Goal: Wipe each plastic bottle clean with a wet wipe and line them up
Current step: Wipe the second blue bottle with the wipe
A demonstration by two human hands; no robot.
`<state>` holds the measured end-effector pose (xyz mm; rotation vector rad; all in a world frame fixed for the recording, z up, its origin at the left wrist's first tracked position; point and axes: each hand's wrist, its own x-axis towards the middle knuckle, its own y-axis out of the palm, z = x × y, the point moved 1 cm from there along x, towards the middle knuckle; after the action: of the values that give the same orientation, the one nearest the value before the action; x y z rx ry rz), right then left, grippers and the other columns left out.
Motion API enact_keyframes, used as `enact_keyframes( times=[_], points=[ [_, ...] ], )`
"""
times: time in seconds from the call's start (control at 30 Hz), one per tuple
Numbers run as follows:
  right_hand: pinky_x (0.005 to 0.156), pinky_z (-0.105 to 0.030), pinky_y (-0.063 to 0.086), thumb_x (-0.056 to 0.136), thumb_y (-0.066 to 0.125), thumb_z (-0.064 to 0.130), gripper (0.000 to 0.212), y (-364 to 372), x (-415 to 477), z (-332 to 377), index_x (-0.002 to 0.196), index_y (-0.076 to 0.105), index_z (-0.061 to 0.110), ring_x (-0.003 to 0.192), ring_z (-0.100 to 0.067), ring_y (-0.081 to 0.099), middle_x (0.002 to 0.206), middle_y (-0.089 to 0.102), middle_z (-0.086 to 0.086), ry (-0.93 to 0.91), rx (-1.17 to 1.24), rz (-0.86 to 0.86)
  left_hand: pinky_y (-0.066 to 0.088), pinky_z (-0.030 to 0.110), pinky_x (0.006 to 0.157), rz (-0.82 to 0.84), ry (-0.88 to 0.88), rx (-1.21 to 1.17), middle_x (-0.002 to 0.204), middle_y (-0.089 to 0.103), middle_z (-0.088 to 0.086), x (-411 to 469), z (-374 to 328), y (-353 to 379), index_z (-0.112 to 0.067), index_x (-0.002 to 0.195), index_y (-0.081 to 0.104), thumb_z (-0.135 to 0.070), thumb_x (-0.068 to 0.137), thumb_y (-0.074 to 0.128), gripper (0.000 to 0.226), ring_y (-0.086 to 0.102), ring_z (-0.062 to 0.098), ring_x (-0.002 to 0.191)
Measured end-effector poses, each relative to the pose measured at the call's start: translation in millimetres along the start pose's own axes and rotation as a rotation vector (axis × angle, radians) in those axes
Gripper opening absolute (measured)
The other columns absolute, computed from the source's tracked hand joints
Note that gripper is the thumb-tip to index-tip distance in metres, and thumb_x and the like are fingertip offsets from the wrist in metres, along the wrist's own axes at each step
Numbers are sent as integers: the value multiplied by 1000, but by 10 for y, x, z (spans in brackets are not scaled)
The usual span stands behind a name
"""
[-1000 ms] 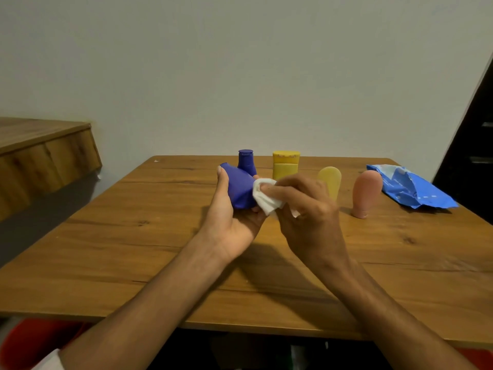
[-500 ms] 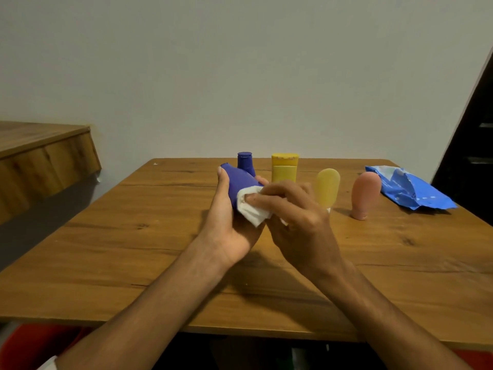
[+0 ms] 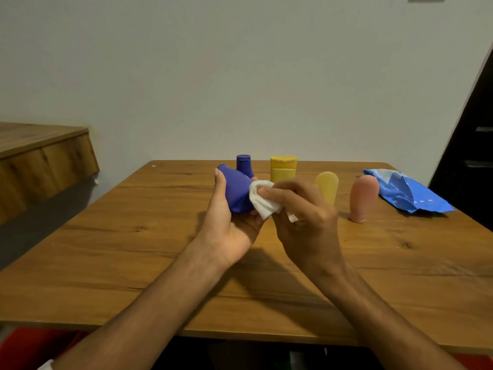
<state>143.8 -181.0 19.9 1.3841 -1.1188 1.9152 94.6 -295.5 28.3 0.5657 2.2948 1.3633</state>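
Observation:
My left hand (image 3: 229, 225) holds a blue plastic bottle (image 3: 236, 189) tilted above the wooden table (image 3: 133, 236), thumb along its left side. My right hand (image 3: 304, 220) pinches a white wet wipe (image 3: 262, 201) and presses it against the bottle's right side. Behind stand a second blue bottle (image 3: 244, 165) and a yellow bottle with a cap (image 3: 283, 168). To the right stand a pale yellow bottle (image 3: 327, 186) and a pink bottle (image 3: 364, 196), both upright.
A blue wet-wipe packet (image 3: 405, 193) lies at the table's back right. A wooden ledge (image 3: 40, 156) juts from the left wall. A dark door frame (image 3: 472, 129) stands at the right. Something red (image 3: 26, 345) sits under the table's front edge.
My right hand slid the wipe leftward and down across the blue bottle, then back slightly. The left hand and the standing bottles stayed put.

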Motion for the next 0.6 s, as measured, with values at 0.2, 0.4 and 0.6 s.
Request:
enact_keyframes(
  times=[0.2,0.4,0.6],
  points=[
    [68,-29,52,83,57,21,26,18,-16,89,99,70,7,92,-18,52,97,65,-11,-115,-12,84,60,34,71,62,-66,20,91,68,9,-47,17,16,-4,132,58,-62,83,61,76,69,22,74],
    [61,-29,52,79,73,8,24,-99,69,-108,102,70,6,85,-24,60,96,64,-10,56,32,-13,52,40,93,35,103,79,101,67,16,66,-66,-33,-1,121,59,-55,88,58,64,67,25,90],
    [67,-21,50,79,72,5,28,-173,124,-106,106,69,9,88,-16,60,97,64,-7,113,113,-38,47,31,73,130,151,342,83,68,10,125,-86,-86,-10,101,66,-55,93,49,49,63,19,73]
  ],
)
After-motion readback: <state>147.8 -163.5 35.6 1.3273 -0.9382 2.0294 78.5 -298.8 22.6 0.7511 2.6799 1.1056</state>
